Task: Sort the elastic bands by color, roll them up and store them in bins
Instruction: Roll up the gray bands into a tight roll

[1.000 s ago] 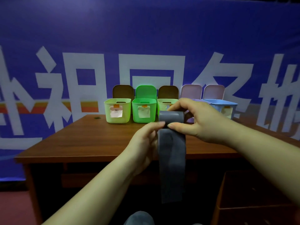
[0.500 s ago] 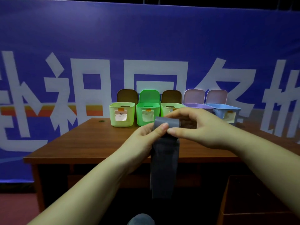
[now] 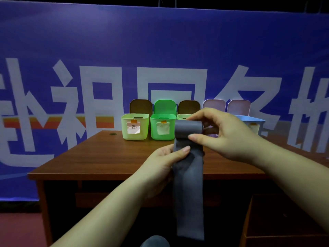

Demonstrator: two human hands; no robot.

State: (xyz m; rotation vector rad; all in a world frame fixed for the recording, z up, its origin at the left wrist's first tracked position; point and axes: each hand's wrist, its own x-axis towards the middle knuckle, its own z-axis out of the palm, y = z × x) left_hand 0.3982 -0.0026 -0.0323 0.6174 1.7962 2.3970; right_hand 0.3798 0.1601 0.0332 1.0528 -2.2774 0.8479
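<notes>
Here both the left hand (image 3: 165, 157) and right hand (image 3: 224, 132) grip the grey band (image 3: 189, 184), hiding middle bins.

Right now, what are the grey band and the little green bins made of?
Grey band: probably stretchy rubber or elastic, matte; it hangs limp and rolls at the top. Pale green bin and bright green bin: likely plastic, smooth moulded walls.

**Dim room, bright backdrop**

Light falls from the front on the blue banner (image 3: 160, 41), leaving the space under the table (image 3: 106, 157) nearly black. The nearest green bin (image 3: 162, 127) glows oversaturated. Wide-angle bending curves the far edges; forearms near the lens look soft and slightly blurred.
</notes>
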